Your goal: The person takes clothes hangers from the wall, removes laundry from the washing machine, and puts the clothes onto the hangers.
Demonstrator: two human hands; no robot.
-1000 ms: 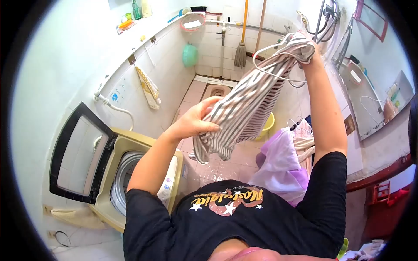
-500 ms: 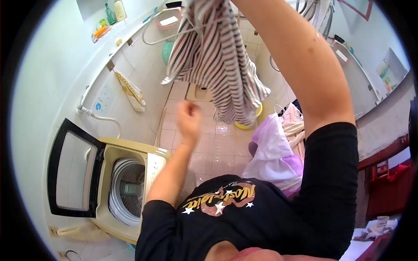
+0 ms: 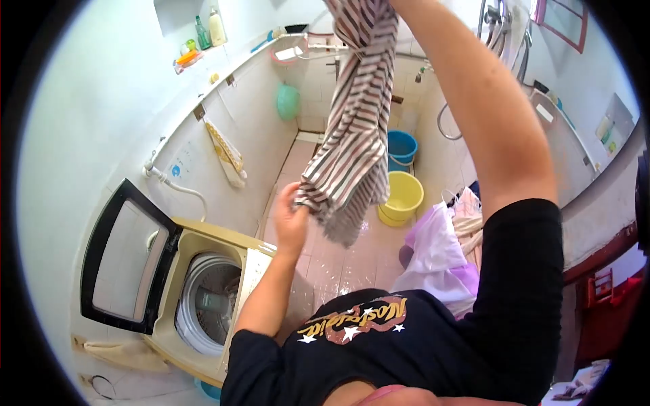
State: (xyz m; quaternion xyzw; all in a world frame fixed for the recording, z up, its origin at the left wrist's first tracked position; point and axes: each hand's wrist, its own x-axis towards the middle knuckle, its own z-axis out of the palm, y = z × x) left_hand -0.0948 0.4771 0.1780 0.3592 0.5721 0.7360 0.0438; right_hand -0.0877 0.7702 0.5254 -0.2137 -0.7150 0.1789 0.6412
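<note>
A striped garment point(image 3: 355, 128) in white, grey and brown hangs down from the top edge of the head view. My left hand point(image 3: 291, 220) has its fingers closed on the garment's lower left edge. My right arm reaches up and out at the top of the picture. The right hand itself lies beyond the frame, near where the garment's upper part leaves it. Below the cloth is a tiled floor point(image 3: 318, 271), with a yellow bucket point(image 3: 401, 199) and a blue bucket point(image 3: 402, 149) to its right.
At left stands a washing machine point(image 3: 193, 230) with its lid point(image 3: 128, 254) raised. Lilac and pink clothes point(image 3: 437, 254) hang on the right. A yellow-patterned cloth point(image 3: 225, 152) and a green basin point(image 3: 288, 101) hang along the left wall. Bottles point(image 3: 217, 28) stand on a shelf.
My left hand has come up from below the garment and taken hold of its lower edge. The garment hangs narrower and lower; the wire hanger no longer shows. The view has shifted, revealing the buckets.
</note>
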